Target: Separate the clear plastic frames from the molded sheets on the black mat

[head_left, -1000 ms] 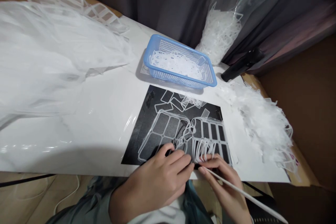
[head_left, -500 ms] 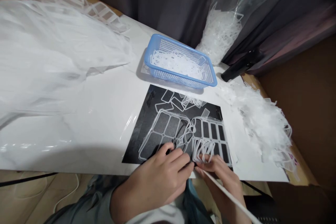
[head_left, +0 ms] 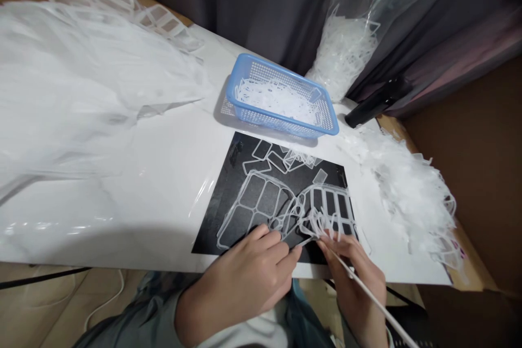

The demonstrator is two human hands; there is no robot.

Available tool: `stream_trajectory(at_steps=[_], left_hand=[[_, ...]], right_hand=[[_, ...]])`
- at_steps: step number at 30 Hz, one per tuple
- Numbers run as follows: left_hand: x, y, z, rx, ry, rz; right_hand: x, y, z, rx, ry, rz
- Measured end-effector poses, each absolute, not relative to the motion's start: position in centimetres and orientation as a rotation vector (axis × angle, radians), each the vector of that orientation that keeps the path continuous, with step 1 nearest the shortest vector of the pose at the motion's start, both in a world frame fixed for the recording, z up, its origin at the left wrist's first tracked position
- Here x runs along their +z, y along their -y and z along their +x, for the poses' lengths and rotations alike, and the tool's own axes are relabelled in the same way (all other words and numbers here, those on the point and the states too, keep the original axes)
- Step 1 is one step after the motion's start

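My left hand lies curled over the lower edge of a translucent plastic grid sheet, its fingers closed on that edge. A thin strip stretches from its fingertips to my right hand. That right hand pinches a bunch of thin translucent plastic loops. A long white rod or cord runs from beneath its fingers to the lower right; its tip is hidden. Under both hands is a black mat. More grid sheet shows at the right.
Loose rectangular rings lie at the mat's far edge. Behind stands a blue basket of white pieces, beside a clear bag and a black cylinder. Translucent sheets pile up at left, scraps at right.
My right hand has moved a little to the right and away from my left, pulling the bunch of loops, with a strip now stretched between the hands. My left hand has barely moved.
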State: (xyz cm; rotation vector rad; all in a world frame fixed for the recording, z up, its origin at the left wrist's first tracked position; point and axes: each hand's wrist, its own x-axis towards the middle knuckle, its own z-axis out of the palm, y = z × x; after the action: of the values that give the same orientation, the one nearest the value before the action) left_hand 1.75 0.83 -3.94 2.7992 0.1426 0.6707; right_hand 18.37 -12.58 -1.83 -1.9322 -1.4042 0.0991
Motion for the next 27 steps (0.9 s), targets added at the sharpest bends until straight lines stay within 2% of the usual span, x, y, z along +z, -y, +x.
stream_trajectory(at_steps=[4, 7, 13, 27], left_hand=[[-3.7, -0.7, 1.9, 0.742, -0.208, 2.716], [-3.3, -0.7, 2.1, 0.773, -0.349, 2.557], [-3.2, -0.5, 3.0, 0.733, -0.549, 2.282], [-3.5, -0.4, 2.8, 0.787, -0.464, 2.289]], right_hand=[[-0.7, 12.3, 18.3, 0.399, 1.245, -1.949], [0.0, 11.8, 17.9, 0.501, 1.135, -1.959], [-0.2, 11.1, 17.3, 0.508, 1.078, -1.940], [-2.0, 11.5, 16.6, 0.489, 1.272, -1.886]])
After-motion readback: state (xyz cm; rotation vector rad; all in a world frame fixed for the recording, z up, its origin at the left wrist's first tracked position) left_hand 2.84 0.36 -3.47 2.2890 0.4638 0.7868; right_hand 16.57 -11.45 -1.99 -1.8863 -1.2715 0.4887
